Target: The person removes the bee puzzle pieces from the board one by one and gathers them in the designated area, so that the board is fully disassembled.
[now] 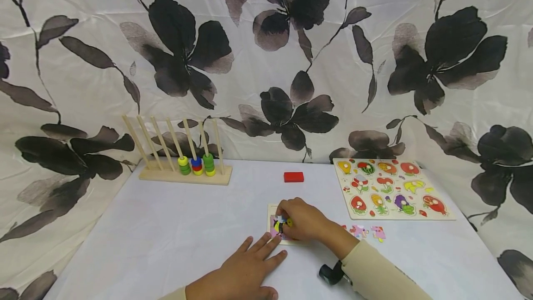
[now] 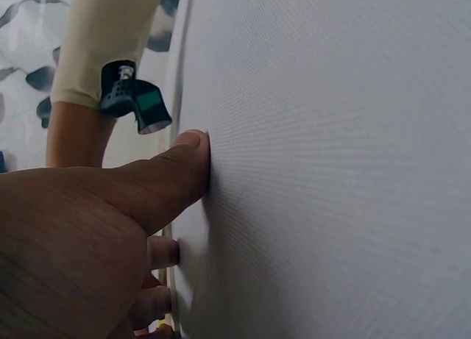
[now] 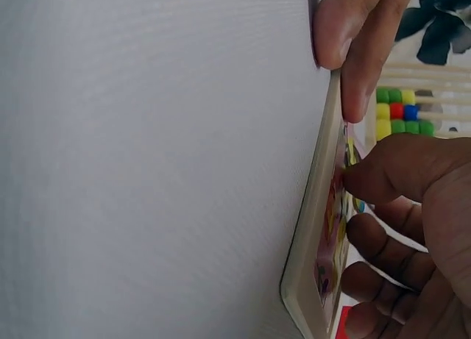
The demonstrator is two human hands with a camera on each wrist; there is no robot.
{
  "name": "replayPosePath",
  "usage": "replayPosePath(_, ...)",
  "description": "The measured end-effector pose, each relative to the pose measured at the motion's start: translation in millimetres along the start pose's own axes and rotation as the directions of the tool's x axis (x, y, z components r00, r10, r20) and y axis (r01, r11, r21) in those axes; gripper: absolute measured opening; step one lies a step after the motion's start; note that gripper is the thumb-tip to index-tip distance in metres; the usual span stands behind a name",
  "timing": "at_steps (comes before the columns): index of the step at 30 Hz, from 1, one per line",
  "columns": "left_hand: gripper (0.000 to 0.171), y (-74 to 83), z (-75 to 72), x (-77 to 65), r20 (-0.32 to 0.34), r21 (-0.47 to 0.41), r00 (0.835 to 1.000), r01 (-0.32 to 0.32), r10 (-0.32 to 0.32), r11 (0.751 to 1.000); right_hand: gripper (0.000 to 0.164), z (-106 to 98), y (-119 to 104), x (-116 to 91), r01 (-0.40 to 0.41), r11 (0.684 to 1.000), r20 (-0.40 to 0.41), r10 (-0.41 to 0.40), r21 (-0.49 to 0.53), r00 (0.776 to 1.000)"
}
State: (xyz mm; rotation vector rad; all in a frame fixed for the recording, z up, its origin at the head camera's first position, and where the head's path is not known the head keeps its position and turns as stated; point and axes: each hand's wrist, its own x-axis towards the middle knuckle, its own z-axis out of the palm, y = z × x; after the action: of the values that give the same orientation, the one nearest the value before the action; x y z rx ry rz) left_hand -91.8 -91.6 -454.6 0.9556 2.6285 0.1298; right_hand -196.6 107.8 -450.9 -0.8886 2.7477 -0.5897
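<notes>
A small jigsaw puzzle board point(image 1: 271, 209) with a pale wooden rim and a pink, bee-like picture lies mid-table. Over its right part bends my right hand point(image 1: 306, 220), thumb and fingers curled, pinching a puzzle piece point(image 3: 356, 154) that the fingers mostly cover. The piece stands tilted at the board's surface in the right wrist view. My left hand point(image 1: 245, 267) lies with spread, straight fingers, its fingertips resting on the board's near left edge. Pink loose pieces point(image 1: 378, 233) lie right of the board, some partly behind the right forearm.
At the back left stands a wooden peg rack point(image 1: 185, 175) with coloured rings. A red block point(image 1: 293, 177) lies behind the puzzle. To the right is a fruit and vegetable peg board point(image 1: 391, 191). A dark wrist camera point(image 1: 330, 273) hangs from the right sleeve.
</notes>
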Motion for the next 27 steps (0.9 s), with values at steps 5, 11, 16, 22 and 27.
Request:
replayPosePath(5,0.083,-0.1,1.0,-1.4,-0.026,0.022,1.0,-0.012,0.013,1.0,0.029,-0.8,-1.5,-1.0,0.011,1.0,-0.009,-0.011,0.002,1.0)
replayPosePath(11,0.083,-0.7,1.9,-0.9,-0.032,0.025,0.999,-0.02,0.02,0.999,0.03,-0.3,-0.9,-1.1,0.025,1.0,-0.016,-0.025,-0.007,1.0)
replayPosePath(16,0.083,-1.1,2.4,0.0,-0.02,0.027,1.0,-0.011,0.011,1.0,0.029,0.8,-0.7,0.1,0.023,1.0,-0.017,-0.023,-0.004,1.0)
replayPosePath(22,0.082,-1.0,2.0,0.7,-0.005,0.021,1.0,-0.001,0.001,1.0,0.03,1.3,0.1,2.1,0.018,1.0,-0.011,-0.017,0.007,1.0)
replayPosePath(27,0.082,-1.3,1.8,1.8,0.007,0.007,1.0,0.004,-0.004,1.0,0.03,0.8,0.1,2.7,0.018,1.0,-0.007,-0.018,0.019,1.0)
